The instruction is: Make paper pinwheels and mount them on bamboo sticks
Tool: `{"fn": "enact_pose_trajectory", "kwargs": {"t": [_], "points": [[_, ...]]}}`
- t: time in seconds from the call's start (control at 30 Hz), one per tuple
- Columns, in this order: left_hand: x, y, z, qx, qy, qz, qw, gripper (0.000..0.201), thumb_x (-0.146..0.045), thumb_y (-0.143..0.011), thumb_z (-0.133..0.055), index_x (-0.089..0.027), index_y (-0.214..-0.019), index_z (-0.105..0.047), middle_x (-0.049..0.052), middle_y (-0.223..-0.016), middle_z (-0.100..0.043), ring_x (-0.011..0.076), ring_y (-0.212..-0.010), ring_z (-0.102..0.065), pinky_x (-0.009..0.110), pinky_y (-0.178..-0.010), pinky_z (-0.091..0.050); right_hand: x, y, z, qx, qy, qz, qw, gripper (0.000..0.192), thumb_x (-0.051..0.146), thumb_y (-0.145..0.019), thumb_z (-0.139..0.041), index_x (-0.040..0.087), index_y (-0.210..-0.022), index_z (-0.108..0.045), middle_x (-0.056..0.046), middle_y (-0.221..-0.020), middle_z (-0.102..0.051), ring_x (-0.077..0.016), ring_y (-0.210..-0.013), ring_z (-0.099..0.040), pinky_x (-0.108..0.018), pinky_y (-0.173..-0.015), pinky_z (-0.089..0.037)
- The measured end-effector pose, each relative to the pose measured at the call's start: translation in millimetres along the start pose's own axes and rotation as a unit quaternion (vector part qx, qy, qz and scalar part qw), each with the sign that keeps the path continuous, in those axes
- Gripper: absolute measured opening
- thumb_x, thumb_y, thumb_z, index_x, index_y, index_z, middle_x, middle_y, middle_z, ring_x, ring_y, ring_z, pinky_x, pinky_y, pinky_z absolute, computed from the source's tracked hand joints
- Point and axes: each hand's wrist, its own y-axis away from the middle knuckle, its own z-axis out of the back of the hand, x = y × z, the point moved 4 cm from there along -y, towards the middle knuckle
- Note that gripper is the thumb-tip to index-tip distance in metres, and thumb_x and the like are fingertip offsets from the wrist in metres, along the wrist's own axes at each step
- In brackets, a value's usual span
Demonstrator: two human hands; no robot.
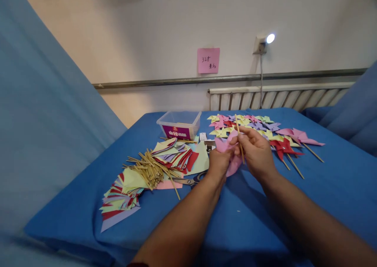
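Stick (237,126) in right grip (257,149); pink paper (235,167) (partly hidden) in left grip (219,162).

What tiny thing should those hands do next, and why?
Maybe fit the stick onto the pink paper: the right hand pinches the stick, the left hand holds the paper close by, and another stick pokes out from under the red pinwheel.

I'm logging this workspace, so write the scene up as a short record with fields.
Left hand: holds pink paper
Right hand: holds a stick, nearly upright, in front of the paper
On the left: stick pile, paper stacks, scissors
Towards the wall: clear tub
On the right: pinwheels, several colours
Wall: pink note
Surface: blue cloth
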Motion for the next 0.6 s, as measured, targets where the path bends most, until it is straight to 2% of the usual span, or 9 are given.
{"fn": "enact_pose_trajectory", "kwargs": {"t": [0.07,0.1,0.17,0.23,0.33,0.43,0.6], "points": [[-7,-4,5.5,-0.013,0.003,-0.015,1.000,0.023,-0.027,-0.053,-0.076,-0.012,-0.066,-0.066,0.001,-0.056,-0.058,0.0136,-0.053,-0.053,0.024,-0.051,-0.041,-14,-2,17,-0.019,-0.021,-0.012,1.000,0.028,0.038,-0.078,-0.065,0.020,-0.097,-0.055,0.002,-0.073,-0.064,-0.0082,-0.048,-0.053,-0.020,-0.042,-0.041],[-10,-7,9.6,-0.033,0.004,-0.024,0.999,0.022,-0.026,-0.052,-0.075,-0.012,-0.065,-0.065,-0.001,-0.054,-0.056,0.0123,-0.051,-0.051,0.024,-0.049,-0.039,-22,-3,20,-0.008,-0.023,-0.028,0.999,0.026,0.039,-0.079,-0.064,0.020,-0.094,-0.054,0.004,-0.069,-0.062,-0.0071,-0.044,-0.051,-0.019,-0.040,-0.038],[-16,-11,15.5,-0.057,0.007,-0.038,0.998,0.021,-0.027,-0.052,-0.074,-0.013,-0.062,-0.062,-0.002,-0.051,-0.053,0.0103,-0.047,-0.046,0.023,-0.046,-0.036,-34,-1,21,0.018,-0.011,-0.061,0.998,0.026,0.042,-0.080,-0.062,0.020,-0.092,-0.053,0.006,-0.062,-0.058,-0.0048,-0.036,-0.043,-0.017,-0.034,-0.029],[-19,-14,17.5,-0.055,0.007,-0.044,0.997,0.023,-0.030,-0.053,-0.074,-0.013,-0.059,-0.059,-0.002,-0.050,-0.052,0.0101,-0.045,-0.045,0.023,-0.044,-0.034,-40,2,15,0.046,0.008,-0.084,0.995,0.028,0.046,-0.082,-0.060,0.020,-0.091,-0.052,0.007,-0.058,-0.057,-0.0053,-0.033,-0.042,-0.017,-0.033,-0.027],[-21,-14,18.1,-0.054,0.006,-0.057,0.997,0.027,-0.033,-0.054,-0.073,-0.013,-0.058,-0.056,-0.001,-0.049,-0.051,0.0103,-0.043,-0.045,0.022,-0.041,-0.032,-44,7,6,0.087,0.021,-0.097,0.991,0.032,0.051,-0.081,-0.059,0.020,-0.085,-0.052,0.004,-0.060,-0.061,-0.0072,-0.037,-0.048,-0.019,-0.035,-0.032],[-24,-14,20.5,-0.074,0.010,-0.086,0.994,0.028,-0.034,-0.055,-0.074,-0.013,-0.059,-0.056,-0.003,-0.049,-0.050,0.0093,-0.043,-0.043,0.022,-0.041,-0.031,-46,9,4,0.091,0.037,-0.089,0.991,0.034,0.053,-0.080,-0.060,0.020,-0.081,-0.052,0.002,-0.063,-0.062,-0.0087,-0.043,-0.052,-0.021,-0.040,-0.039],[-30,-17,27.7,-0.115,0.036,-0.106,0.987,0.030,-0.035,-0.054,-0.075,-0.013,-0.063,-0.057,-0.003,-0.053,-0.051,0.0094,-0.046,-0.046,0.022,-0.045,-0.034,-50,12,2,0.094,0.044,-0.119,0.987,0.035,0.054,-0.078,-0.060,0.020,-0.083,-0.051,0.003,-0.059,-0.063,-0.0090,-0.039,-0.052,-0.020,-0.038,-0.036]]}}
